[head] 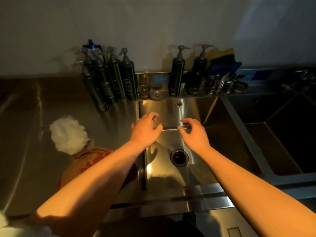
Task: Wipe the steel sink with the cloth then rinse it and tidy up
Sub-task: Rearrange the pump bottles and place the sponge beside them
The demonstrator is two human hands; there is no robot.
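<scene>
Where the table (34, 117) meets the steel sink (171, 175) along the basin's left rim, the sink stands open: bare floor all round the drain (179, 157), free walls at rear and right.

- Second basin (282, 134): beyond the right rim, dark, cut off by the frame.
- Cloth (89, 159): orange, patterned, on the table just beside the sink's left rim; its near part hidden under the left forearm.
- White fluffy puff (68, 134): on the table, touching the cloth's far side; its material is hard to make out.
- Pump bottles (109, 79): clustered at the table's rear edge; two more (177, 74) on the ledge behind the sink.
- Sponges (225, 55): rear right, blurred.
- Left hand (145, 132): above the sink's left rear corner, palm down, fingers (154, 115) loosely curled, holding nothing.
- Right hand (193, 134): over the basin, beside the left and apart from it, palm down, fingers loosely curled, holding nothing.
</scene>
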